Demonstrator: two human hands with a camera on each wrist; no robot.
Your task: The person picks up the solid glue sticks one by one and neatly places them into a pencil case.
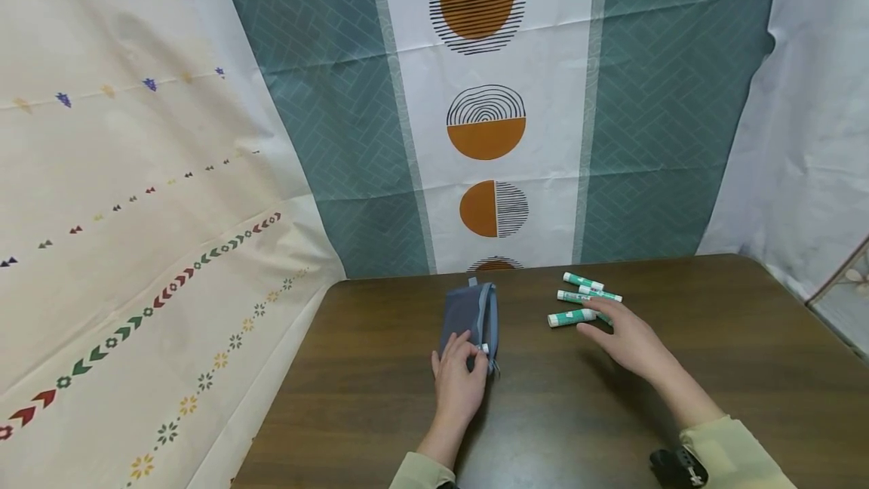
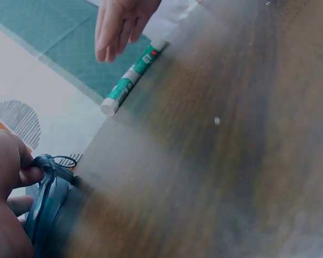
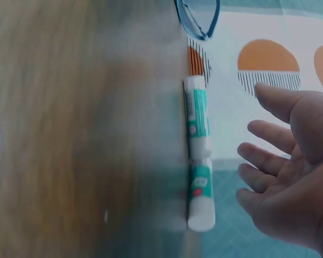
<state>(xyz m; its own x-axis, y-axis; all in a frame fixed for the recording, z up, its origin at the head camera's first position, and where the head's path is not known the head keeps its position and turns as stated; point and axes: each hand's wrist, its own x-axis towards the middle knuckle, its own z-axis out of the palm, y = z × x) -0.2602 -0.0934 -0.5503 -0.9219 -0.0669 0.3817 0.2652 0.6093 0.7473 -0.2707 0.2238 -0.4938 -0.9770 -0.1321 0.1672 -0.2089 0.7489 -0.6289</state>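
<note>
A grey-blue zippered pouch [image 1: 465, 313] lies on the table with its zip side facing right. My left hand [image 1: 459, 379] grips the near end of the pouch. In the left wrist view, thumb and fingers pinch the edge of the pouch [image 2: 48, 188], beside a small dark loop. Several green-and-white glue sticks [image 1: 570, 318] lie in a loose cluster to the right. Over the near right side of that cluster hovers my right hand [image 1: 627, 338], fingers spread and nothing held. The right wrist view has the open hand [image 3: 290, 161] apart from two glue sticks [image 3: 199, 118] lying end to end.
The brown wooden table [image 1: 543, 413] reaches back to a hanging green-and-white cloth [image 1: 502, 59] with orange circles. A cream patterned cloth [image 1: 170, 210] hangs along the left side, and a white cloth [image 1: 815, 134] on the right. A black device [image 1: 679, 468] is at the right wrist.
</note>
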